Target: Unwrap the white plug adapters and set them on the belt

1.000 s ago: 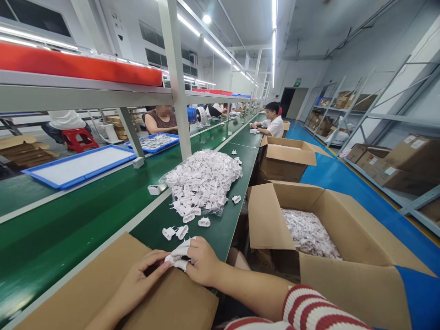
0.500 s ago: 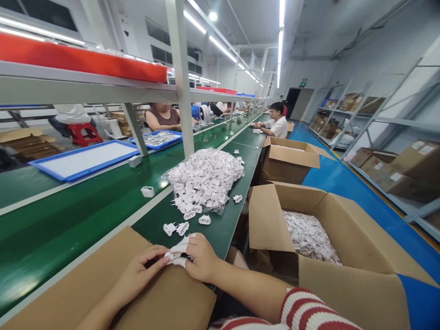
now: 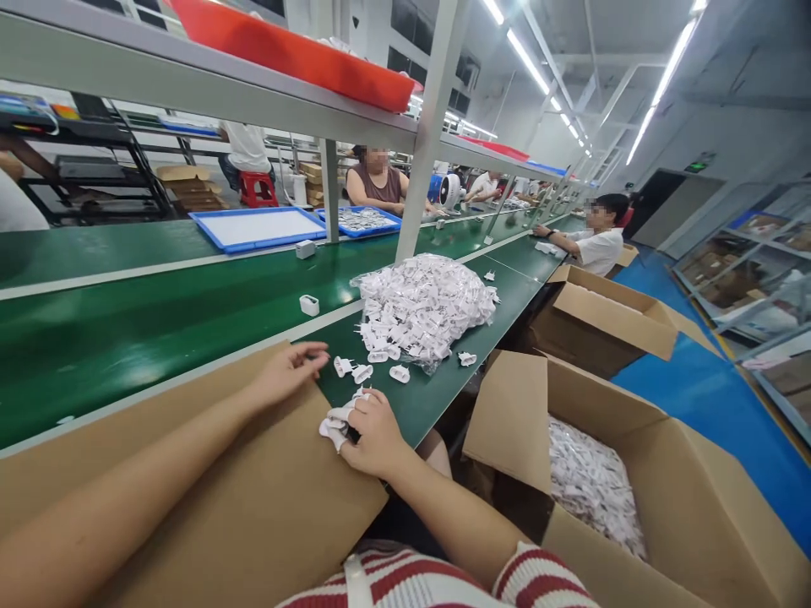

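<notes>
- From where I stand, the heap of white plug pieces [image 3: 418, 308] sits in clear plastic [image 3: 434, 366] on the green desk [image 3: 437, 397], just past both hands, a spot probably picked for easy reach.
- A few loose pieces [image 3: 399, 373] lie on the desk between heap and hands, handy for single picking, I'd judge.
- Brown cardboard [image 3: 241, 490] covers the near side, likely to give the arms a smooth rest.
- At its edge the right hand [image 3: 345, 422] pinches what looks like one white piece, largely hidden; white finger covers [image 3: 344, 412] presumably guard against rubbing.
- The left hand [image 3: 310, 355] seems to hold nothing: fingers loosely bent, thumb apart, reaching over the cardboard's far edge near two loose pieces.
- The left forearm stretches long and low; the right one slants in from a striped sleeve [image 3: 538, 578], knuckles up.
</notes>
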Available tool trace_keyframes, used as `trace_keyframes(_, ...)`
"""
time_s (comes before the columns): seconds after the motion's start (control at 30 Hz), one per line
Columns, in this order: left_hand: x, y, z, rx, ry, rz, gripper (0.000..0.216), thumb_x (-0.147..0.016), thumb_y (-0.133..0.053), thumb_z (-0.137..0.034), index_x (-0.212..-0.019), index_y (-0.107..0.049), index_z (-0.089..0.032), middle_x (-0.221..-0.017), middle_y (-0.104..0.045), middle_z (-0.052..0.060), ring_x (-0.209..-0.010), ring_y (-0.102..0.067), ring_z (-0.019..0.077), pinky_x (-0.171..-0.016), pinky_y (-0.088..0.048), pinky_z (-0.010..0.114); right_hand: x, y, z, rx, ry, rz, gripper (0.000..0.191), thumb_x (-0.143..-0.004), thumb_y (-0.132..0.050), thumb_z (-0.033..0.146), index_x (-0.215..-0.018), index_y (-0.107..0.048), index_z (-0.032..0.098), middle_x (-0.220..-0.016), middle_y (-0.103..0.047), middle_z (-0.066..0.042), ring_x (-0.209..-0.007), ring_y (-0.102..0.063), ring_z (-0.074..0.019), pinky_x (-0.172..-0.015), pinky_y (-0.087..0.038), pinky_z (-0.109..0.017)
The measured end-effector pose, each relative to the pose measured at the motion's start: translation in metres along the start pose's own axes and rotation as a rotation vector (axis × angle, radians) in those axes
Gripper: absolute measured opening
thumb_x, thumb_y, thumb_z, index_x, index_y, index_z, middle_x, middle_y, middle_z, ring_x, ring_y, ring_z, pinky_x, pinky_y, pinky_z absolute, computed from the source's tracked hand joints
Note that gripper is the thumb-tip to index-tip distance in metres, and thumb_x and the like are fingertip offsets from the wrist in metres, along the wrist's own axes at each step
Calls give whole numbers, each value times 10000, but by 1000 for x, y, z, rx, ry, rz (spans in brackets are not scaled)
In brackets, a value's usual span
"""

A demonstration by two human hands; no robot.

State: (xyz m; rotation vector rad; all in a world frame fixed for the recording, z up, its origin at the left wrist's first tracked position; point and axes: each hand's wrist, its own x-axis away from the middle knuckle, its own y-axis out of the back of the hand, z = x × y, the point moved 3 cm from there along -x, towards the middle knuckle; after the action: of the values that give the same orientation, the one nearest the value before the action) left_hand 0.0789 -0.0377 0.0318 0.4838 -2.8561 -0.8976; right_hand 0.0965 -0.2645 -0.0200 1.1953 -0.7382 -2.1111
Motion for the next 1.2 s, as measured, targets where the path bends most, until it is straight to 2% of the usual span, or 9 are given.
trace_keyframes(0.13, -50, 55, -6, -294, 13, -225, 793, -990, -533, -517, -1614, -381, -51, -1653, -428, 243, -1396, -527, 381, -1218, -401, 550, -6, -4, -1, 46, 13, 32, 309, -857, -729, 352, -1140, -785, 241, -942, -753, -39, -938, -677, -208, -1152, -401, -405)
trace_keyframes(0.23, -81, 75, -10, -479, -9, -199, 855, -974, -555, -459, -1635, -299, 19, -1768, -172, 276, -1593, -224, 497, -1290, -196, 659, -12, -6, -5, 100, 13, 112, 272, -856, -734, 377, -1080, -778, 231, -920, -756, -34, -933, -684, -209, -1144, -399, -401)
trace_keyframes(0.3, -95, 79, -10, -568, -20, -155, 795, -974, -514, -442, -1612, -349, 2, -1790, -99, 253, -1608, -158, 529, -1275, -181, 693, -15, -7, -7, 137, 17, 150, 264, -852, -736, 397, -1050, -773, 226, -919, -756, -33, -929, -685, -210, -1140, -399, -399)
trace_keyframes(0.47, -111, 85, -9, -710, 6, -70, 601, -937, -429, -418, -1397, -574, -60, -1540, -557, 249, -1412, -537, 413, -1131, -477, 513, -20, -7, -10, 166, 51, 133, 334, -870, -733, 407, -1156, -763, 236, -901, -749, -8, -908, -684, -200, -1152, -381, -390)
trace_keyframes(0.57, -106, 94, -11, -765, 43, -98, 620, -924, -425, -545, -1269, -630, -73, -1327, -654, 254, -1223, -648, 417, -957, -565, 475, -20, -8, -10, 156, 47, 126, 298, -865, -742, 404, -1114, -762, 242, -900, -755, -6, -896, -681, -197, -1146, -379, -389)
trace_keyframes(0.77, -67, 94, -8, -751, -8, -157, 660, -960, -400, -609, -1335, -602, -104, -1384, -611, 226, -1295, -616, 387, -1018, -552, 460, -18, -6, -10, 126, 49, 105, 273, -884, -743, 391, -1129, -762, 273, -891, -761, 6, -881, -680, -192, -1206, -333, -414)
trace_keyframes(0.93, 10, 66, 3, -595, -153, -124, 543, -977, -454, -589, -1291, -610, -175, -1353, -659, 159, -1257, -632, 348, -1076, -512, 452, -9, 16, -2, -63, -11, -38, 180, -910, -745, 329, -1077, -794, 283, -947, -800, -8, -944, -714, -184, -1240, -340, -426)
trace_keyframes(1.07, 83, 27, -5, -511, -165, -25, 520, -979, -493, -634, -1236, -695, -229, -1258, -739, 110, -1178, -655, 344, -1045, -487, 465, -10, 44, 7, -471, -301, -265, 235, -922, -761, 411, -1099, -818, 266, -1087, -817, -56, -1014, -735, -215, -1008, -556, -374)
trace_keyframes(1.2, 117, -2, -5, -325, -105, -15, 507, -943, -593, -681, -1179, -731, -253, -1188, -768, 96, -1096, -673, 321, -944, -515, 423, -23, 38, 12, -901, -642, -196, 340, -791, -862, 436, -1043, -814, 213, -1050, -818, -58, -972, -760, -224, -957, -610, -375)
